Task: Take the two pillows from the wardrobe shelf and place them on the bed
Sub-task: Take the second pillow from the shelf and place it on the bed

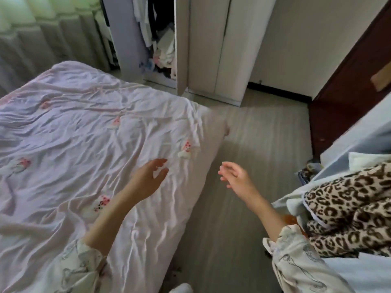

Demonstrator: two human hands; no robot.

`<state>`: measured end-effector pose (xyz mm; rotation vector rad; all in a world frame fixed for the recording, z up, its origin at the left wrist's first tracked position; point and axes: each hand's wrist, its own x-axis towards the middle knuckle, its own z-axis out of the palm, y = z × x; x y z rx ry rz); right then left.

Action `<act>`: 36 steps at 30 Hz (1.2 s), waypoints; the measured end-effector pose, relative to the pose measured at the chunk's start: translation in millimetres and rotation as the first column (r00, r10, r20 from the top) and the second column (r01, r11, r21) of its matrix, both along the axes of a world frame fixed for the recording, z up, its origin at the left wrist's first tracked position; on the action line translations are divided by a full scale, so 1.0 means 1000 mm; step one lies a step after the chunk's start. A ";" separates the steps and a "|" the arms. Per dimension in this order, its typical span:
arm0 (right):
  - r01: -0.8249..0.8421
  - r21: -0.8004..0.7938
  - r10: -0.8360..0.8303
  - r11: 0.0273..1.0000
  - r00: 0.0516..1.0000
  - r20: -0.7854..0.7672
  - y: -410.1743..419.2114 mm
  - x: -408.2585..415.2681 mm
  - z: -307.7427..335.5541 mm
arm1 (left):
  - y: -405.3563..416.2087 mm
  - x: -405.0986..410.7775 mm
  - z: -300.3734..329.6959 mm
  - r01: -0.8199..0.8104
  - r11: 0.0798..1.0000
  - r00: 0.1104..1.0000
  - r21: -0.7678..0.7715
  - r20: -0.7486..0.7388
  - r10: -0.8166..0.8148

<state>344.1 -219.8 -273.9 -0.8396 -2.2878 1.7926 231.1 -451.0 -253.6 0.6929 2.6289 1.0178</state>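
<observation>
We see both hands empty, fingers spread: left hand [148, 178] over the wrinkled pale-pink quilted bed [69, 132], right hand [234, 176] above the floor. No pillows visible; the white wardrobe [203, 43] stands open, well ahead of both hands. Judgement: fetching not yet begun.

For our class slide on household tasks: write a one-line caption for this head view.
Both empty hands, left and right, reach out beside the wrinkled bed toward the open wardrobe.

Soft daylight is coming through the curtains [31, 28] at upper left, brightening the bed [84, 134]. Motion blur is softening everything, and the wide lens is bending the wardrobe [211, 49] edges.
</observation>
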 end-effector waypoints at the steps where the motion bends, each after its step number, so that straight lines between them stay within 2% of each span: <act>1: 0.027 0.000 -0.027 1.000 1.000 -0.010 0.017 -0.005 0.004 | 0.020 -0.009 0.000 0.029 1.000 1.000 -0.012 -0.001 -0.029; 8: 0.113 0.050 -0.109 0.992 0.992 -0.067 0.150 -0.090 0.016 | 0.155 -0.105 -0.012 0.097 0.994 0.994 0.045 0.047 -0.099; 13: 0.119 0.069 -0.117 0.990 0.993 -0.033 0.245 -0.162 0.012 | 0.256 -0.196 0.001 0.036 0.988 0.997 0.152 0.069 -0.047; 23: 0.193 0.068 -0.189 0.979 0.981 -0.052 0.417 -0.258 0.018 | 0.424 -0.307 0.010 0.150 0.987 0.988 0.065 0.036 -0.153; 29: 0.163 0.057 -0.159 0.985 0.984 -0.075 0.525 -0.319 0.016 | 0.529 -0.360 0.007 0.136 0.989 0.990 0.054 0.040 -0.138; 36: 0.029 0.032 -0.025 0.999 0.992 -0.124 0.639 -0.397 0.033 | 0.654 -0.394 0.004 -0.001 0.991 0.998 0.135 0.069 -0.009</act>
